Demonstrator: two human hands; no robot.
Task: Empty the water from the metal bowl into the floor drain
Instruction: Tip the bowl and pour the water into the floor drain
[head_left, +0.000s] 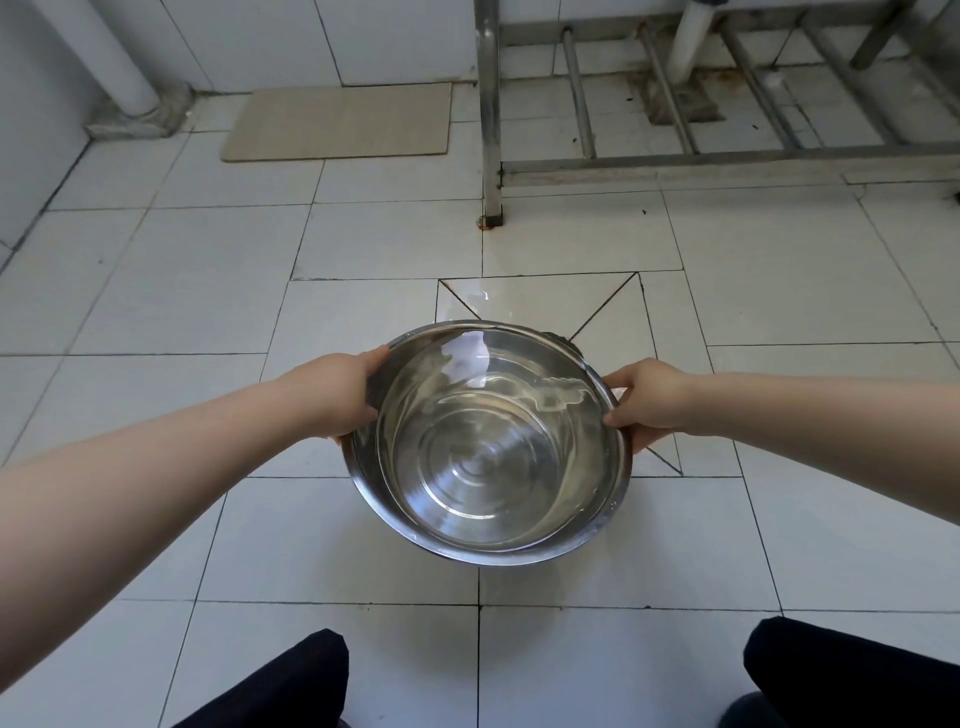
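Two hands, left hand (347, 395) and right hand (649, 400), grip metal bowl (488, 447) near steel rack (727, 156).

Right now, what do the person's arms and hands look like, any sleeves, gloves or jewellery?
Both forearms are bare, with no sleeves in view. The left hand and right hand wear no gloves, and no rings, watch or bracelets show.

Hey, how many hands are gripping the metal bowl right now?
2: the left hand grips the metal bowl at its left rim, the right hand at its right rim.
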